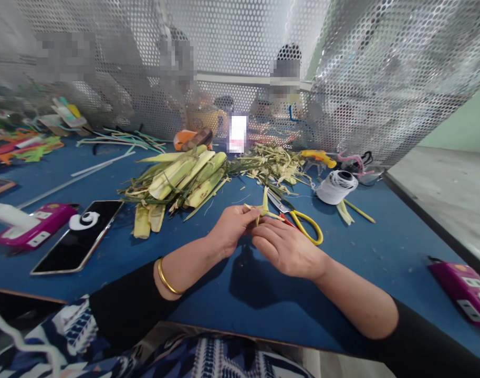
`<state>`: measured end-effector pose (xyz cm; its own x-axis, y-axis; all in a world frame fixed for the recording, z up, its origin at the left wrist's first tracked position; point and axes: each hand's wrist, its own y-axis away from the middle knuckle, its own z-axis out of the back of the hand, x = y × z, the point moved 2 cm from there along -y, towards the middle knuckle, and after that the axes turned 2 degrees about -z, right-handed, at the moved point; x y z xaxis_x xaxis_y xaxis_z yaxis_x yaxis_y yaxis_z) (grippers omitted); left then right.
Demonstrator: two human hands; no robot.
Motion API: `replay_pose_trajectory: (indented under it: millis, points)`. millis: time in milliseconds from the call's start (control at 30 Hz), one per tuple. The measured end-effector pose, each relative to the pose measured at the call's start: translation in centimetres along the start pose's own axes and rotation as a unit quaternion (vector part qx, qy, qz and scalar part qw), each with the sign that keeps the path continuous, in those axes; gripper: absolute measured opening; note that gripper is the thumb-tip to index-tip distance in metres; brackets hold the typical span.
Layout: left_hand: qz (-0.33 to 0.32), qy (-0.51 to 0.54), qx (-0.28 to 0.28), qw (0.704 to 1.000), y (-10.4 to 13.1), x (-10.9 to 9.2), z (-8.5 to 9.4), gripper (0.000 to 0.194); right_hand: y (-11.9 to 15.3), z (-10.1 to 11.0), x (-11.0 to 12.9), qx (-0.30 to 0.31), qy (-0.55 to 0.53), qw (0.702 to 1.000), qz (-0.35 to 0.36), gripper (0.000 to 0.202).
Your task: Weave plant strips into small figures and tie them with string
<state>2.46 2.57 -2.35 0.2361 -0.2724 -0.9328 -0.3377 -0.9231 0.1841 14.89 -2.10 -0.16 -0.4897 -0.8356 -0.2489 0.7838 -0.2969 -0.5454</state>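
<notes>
Over the blue table, my left hand and my right hand meet. Both pinch a small folded piece of pale green leaf, its tip pointing up and a strip sticking out to the right. My fingers partly hide it. Just behind my right hand lie scissors with yellow and red handles. A pile of husk-like leaves rests behind my left hand. Further back is a heap of leaf scraps. White thread on a spool stands to the right, beside a cut leaf strip.
A dark phone and a purple power strip lie on the left. Another purple power strip sits at the right edge. A lit phone stands against the perforated metal screen. An orange-yellow tool lies back right.
</notes>
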Motion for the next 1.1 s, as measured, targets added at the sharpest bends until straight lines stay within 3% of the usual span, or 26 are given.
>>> replay_pose_trajectory:
  millis: [133, 200, 300, 367, 433, 533, 700, 867, 967, 1100]
  points:
    - [0.017, 0.009, 0.001, 1.0, -0.2, -0.2, 0.1, 0.028, 0.0, 0.1, 0.1, -0.001, -0.015, 1.0, -0.003, 0.026]
    - [0.022, 0.02, 0.001, 1.0, -0.4, -0.6, 0.2, 0.024, 0.2, 0.5, -0.2, -0.036, -0.01, 0.999, -0.028, 0.021]
    - [0.027, 0.039, 0.006, 0.999, -0.6, -1.2, 0.4, 0.016, 0.8, 1.0, -1.5, -0.095, 0.05, 0.978, -0.176, 0.013]
    - [0.042, 0.04, 0.013, 0.998, -0.6, -1.4, 0.4, 0.014, 1.3, 0.9, -2.5, -0.068, 0.074, 0.954, -0.283, 0.019]
    - [0.054, 0.034, 0.02, 0.998, -0.5, -1.4, 0.3, 0.017, 1.7, 0.3, -3.1, -0.007, 0.051, 0.941, -0.334, 0.025]
    - [0.043, 0.003, 0.016, 0.999, -0.3, -1.2, 0.1, 0.023, 1.8, -0.4, -3.2, 0.048, 0.002, 0.94, -0.339, 0.031]
    - [0.007, -0.067, -0.036, 0.997, -0.1, -0.9, -0.1, 0.033, 1.4, -0.6, -2.5, 0.047, -0.028, 0.946, -0.319, 0.031]
    - [0.009, -0.052, -0.044, 0.998, -0.4, -0.8, 0.0, 0.036, 1.0, 0.0, -2.0, 0.055, -0.062, 0.963, -0.258, 0.032]
    - [0.015, -0.072, -0.022, 0.997, -0.5, -0.9, 0.3, 0.033, 0.7, 0.9, -2.0, 0.044, -0.054, 0.964, -0.255, 0.032]
    - [0.006, -0.146, 0.075, 0.986, -0.1, -1.2, 0.1, 0.017, 0.9, 2.0, -3.0, -0.04, -0.042, 0.931, -0.36, 0.024]
